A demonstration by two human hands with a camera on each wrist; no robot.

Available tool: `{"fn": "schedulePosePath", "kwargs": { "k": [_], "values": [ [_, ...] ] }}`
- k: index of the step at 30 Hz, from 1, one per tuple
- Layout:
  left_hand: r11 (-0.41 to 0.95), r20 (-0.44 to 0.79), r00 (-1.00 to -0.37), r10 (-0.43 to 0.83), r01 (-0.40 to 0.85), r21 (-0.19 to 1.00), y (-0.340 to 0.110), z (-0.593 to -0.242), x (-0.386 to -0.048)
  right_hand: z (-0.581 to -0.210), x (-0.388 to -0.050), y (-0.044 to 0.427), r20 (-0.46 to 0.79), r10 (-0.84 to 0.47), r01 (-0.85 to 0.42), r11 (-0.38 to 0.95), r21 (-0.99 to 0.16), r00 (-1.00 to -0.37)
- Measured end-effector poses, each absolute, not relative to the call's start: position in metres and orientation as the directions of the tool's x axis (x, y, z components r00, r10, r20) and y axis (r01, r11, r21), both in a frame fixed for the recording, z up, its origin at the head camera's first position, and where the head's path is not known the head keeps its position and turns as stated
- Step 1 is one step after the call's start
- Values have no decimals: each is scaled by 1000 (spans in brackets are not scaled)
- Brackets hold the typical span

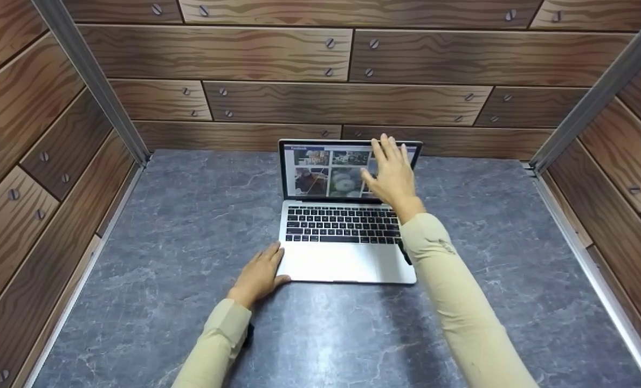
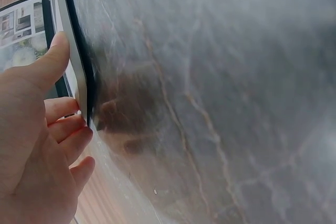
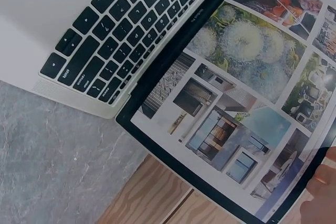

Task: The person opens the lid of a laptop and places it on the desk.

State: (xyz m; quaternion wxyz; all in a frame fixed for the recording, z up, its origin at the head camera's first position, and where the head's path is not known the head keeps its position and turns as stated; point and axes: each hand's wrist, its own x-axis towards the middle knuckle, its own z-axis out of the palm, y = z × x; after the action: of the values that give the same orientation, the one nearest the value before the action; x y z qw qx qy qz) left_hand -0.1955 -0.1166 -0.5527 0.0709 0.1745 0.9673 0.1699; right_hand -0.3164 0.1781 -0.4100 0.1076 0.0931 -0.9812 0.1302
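An open laptop (image 1: 347,262) sits on the grey marbled table, its lid raised and its screen (image 1: 312,180) lit with a grid of photos. At the base's front left corner my left hand (image 1: 258,275) holds on, thumb by the front edge and fingers along the left side. The left wrist view shows the thumb (image 2: 55,59) and curled fingertips on that edge. My right hand (image 1: 393,175) is before the right part of the screen, fingers extended and spread up to the lid's top rim. Only some right fingers (image 3: 320,184) show in the right wrist view; contact is unclear.
The table (image 1: 201,210) stretches around the laptop on all sides. A wood-patterned wall (image 1: 277,99) rises close behind the lid. Similar panels stand left and right, with metal posts (image 1: 595,91) at the back corners.
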Motion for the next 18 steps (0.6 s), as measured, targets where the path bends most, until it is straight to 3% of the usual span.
{"fn": "schedulePosePath", "kwargs": {
  "k": [18],
  "values": [
    [860,-73,-927,369,310,405,-118,-554,-197,-401,-334,179,132,-175,-205,943,-262,-976]
  ]
}}
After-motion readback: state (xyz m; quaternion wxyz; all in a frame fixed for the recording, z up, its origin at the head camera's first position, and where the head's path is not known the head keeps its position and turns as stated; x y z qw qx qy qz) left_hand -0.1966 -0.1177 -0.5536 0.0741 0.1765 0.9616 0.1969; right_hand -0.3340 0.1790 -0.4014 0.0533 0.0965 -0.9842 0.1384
